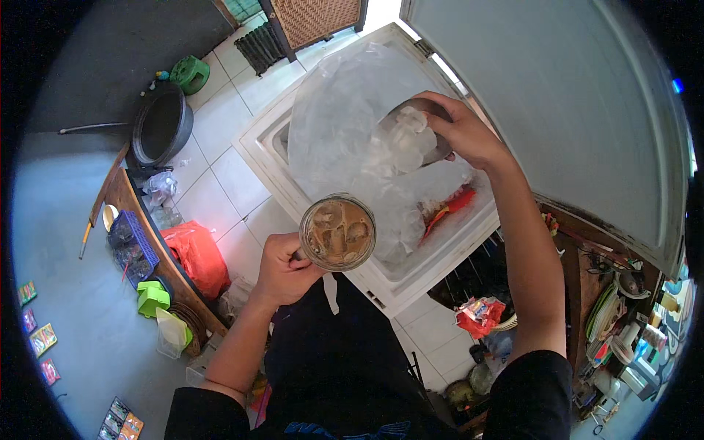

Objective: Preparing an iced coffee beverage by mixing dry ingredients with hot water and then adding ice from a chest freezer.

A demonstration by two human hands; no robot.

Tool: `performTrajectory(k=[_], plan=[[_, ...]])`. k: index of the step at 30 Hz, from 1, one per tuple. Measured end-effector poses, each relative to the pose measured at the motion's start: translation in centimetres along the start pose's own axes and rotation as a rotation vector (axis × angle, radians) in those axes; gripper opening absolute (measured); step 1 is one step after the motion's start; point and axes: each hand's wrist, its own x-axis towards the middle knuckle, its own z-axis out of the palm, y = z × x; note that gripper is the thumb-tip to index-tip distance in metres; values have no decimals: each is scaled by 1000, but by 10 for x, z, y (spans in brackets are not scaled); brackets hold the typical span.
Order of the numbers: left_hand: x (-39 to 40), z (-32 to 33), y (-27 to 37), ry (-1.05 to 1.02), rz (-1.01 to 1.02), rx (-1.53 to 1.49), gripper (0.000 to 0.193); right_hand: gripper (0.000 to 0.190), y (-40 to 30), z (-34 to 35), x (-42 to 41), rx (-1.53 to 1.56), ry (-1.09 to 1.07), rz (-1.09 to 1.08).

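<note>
My left hand [289, 269] grips the handle of a glass mug [337, 232] filled with a light brown drink and pieces of ice. The mug is held over the near edge of a white chest freezer [269, 129]. Inside the freezer, my right hand [465, 129] holds a metal bowl [397, 113] by its rim, tilted, with ice pieces [411, 135] at its mouth. A large clear plastic bag [335, 110] of ice spreads beneath it. Beside the bag lies a red package [448, 212], partly covered.
The raised freezer lid [550, 99] stands on the right. Leftward, a red plastic bag [198, 258] and a black tub [162, 126] sit on the tiled floor near a wooden shelf [132, 198]. A green stool [190, 74] is farther back. Plates [605, 311] crowd a rack at right.
</note>
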Motion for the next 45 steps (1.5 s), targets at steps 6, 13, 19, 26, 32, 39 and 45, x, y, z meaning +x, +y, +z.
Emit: performTrajectory(k=[6, 13, 19, 26, 32, 39, 45], plan=[[6, 19, 12, -43, 31, 70, 10, 45, 17, -27, -42, 106, 214, -62], [19, 46, -6, -16, -68, 108, 48, 47, -11, -25, -105, 211, 336, -45], [26, 61, -7, 17, -53, 94, 55, 41, -18, 0, -136, 92, 354, 30], [26, 69, -8, 48, -32, 129, 56, 19, -31, 25, -145, -307, 451, -260], [24, 66, -13, 60, -58, 127, 52, 26, -52, 42, -158, -548, 539, -408], [25, 73, -26, 198, 19, 33, 47, 32, -59, 42, -154, -599, 625, -513], [31, 66, -11, 84, -82, 176, 51, 30, -37, 42, -145, -492, 658, -424]])
